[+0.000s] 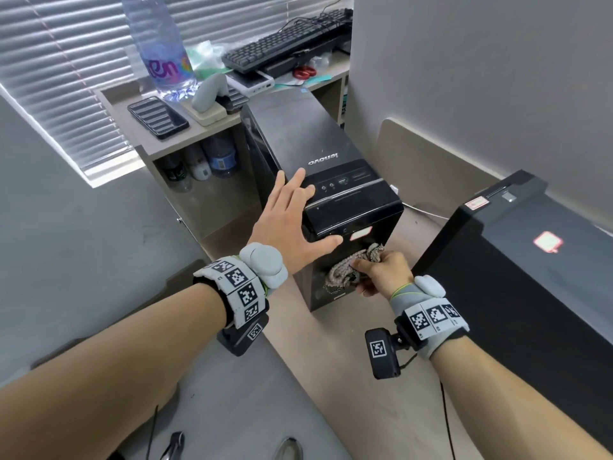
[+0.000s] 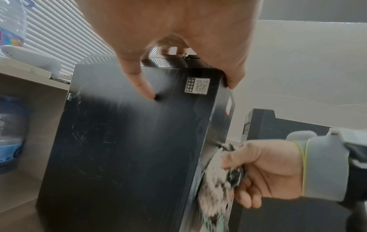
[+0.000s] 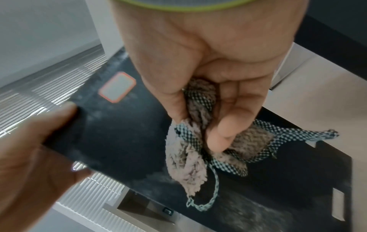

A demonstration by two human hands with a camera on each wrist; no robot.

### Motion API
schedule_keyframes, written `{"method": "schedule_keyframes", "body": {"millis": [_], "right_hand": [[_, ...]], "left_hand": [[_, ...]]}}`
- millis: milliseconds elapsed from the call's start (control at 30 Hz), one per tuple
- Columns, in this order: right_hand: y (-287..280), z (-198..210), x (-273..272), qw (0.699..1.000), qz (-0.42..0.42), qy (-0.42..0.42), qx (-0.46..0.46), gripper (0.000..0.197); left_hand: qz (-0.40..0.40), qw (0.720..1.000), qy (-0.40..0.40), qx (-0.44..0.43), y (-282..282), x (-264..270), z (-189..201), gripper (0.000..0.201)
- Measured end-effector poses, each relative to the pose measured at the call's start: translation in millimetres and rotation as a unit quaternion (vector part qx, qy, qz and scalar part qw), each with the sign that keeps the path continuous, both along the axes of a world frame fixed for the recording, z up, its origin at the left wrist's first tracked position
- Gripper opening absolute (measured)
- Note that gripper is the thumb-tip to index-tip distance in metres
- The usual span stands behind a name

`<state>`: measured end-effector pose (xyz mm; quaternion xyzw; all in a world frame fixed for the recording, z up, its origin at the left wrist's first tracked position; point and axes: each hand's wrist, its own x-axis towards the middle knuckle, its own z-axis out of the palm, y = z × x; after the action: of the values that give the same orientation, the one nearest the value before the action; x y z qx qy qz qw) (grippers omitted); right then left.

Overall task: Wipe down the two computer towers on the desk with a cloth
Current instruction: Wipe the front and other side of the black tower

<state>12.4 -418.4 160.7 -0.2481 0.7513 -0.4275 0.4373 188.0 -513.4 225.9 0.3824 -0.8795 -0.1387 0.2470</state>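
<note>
A black Lenovo tower point(image 1: 318, 144) stands upright on the desk point(image 1: 298, 376). My left hand point(image 1: 288, 220) lies with straight, spread fingers over its top front corner, thumb across the front face. My right hand point(image 1: 384, 273) grips a crumpled grey cloth point(image 1: 345, 272) with checked edging and holds it against the lower front panel. In the left wrist view the cloth point(image 2: 216, 180) touches the tower's point(image 2: 129, 149) front edge. The right wrist view shows the cloth point(image 3: 188, 164) bunched in my right hand point(image 3: 208, 62) over the dusty front point(image 3: 123, 133). A second black tower point(image 1: 530, 277) stands to the right.
Behind the Lenovo tower is a shelf unit with a large water bottle point(image 1: 159, 44), a phone point(image 1: 157, 117) and a keyboard point(image 1: 288, 38) on top, and small bottles point(image 1: 212, 159) below. A grey partition point(image 1: 481, 78) backs the desk. A white cable point(image 1: 428, 212) runs between the towers.
</note>
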Motion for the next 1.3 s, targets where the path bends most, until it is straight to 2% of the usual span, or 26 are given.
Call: {"method": "schedule_keyframes", "body": {"millis": [233,400,567,667,767,933,1133,1300], "right_hand": [[-11.0,-67.0,6.2,0.996,-0.008,-0.012,0.085,0.015],[-14.9,-91.7,17.1,0.991,-0.037,-0.046,0.121,0.014],[-11.7,-73.4,28.1,0.993,-0.034,-0.059,0.094,0.016],[-5.9,-39.5,35.2,0.998,0.003,-0.036,0.051,0.014],[-0.7,-2.2,36.1,1.000,0.027,-0.016,0.004,0.021],[3.9,24.1,37.5,0.998,0.052,-0.010,-0.018,0.019],[0.7,7.5,40.6,0.998,0.063,-0.017,0.000,0.020],[-6.5,-41.6,49.7,0.996,0.063,-0.025,0.065,0.023]], "left_hand": [[-0.008,1.000,0.025,0.000,-2.4,-0.6,-5.0,0.087],[-0.007,1.000,0.030,-0.002,-2.3,-0.9,-8.2,0.086],[-0.011,1.000,0.029,-0.002,-2.9,0.8,-8.0,0.086],[-0.014,1.000,0.024,-0.002,-3.7,1.1,-7.7,0.089],[-0.025,0.999,0.028,-0.008,-3.5,3.1,-1.7,0.090],[-0.033,0.999,0.032,0.016,-8.0,8.2,2.6,0.067],[-0.036,0.999,0.031,-0.008,-12.7,9.4,3.2,0.064],[-0.028,0.998,0.044,-0.023,-15.1,6.8,2.4,0.060]]}}
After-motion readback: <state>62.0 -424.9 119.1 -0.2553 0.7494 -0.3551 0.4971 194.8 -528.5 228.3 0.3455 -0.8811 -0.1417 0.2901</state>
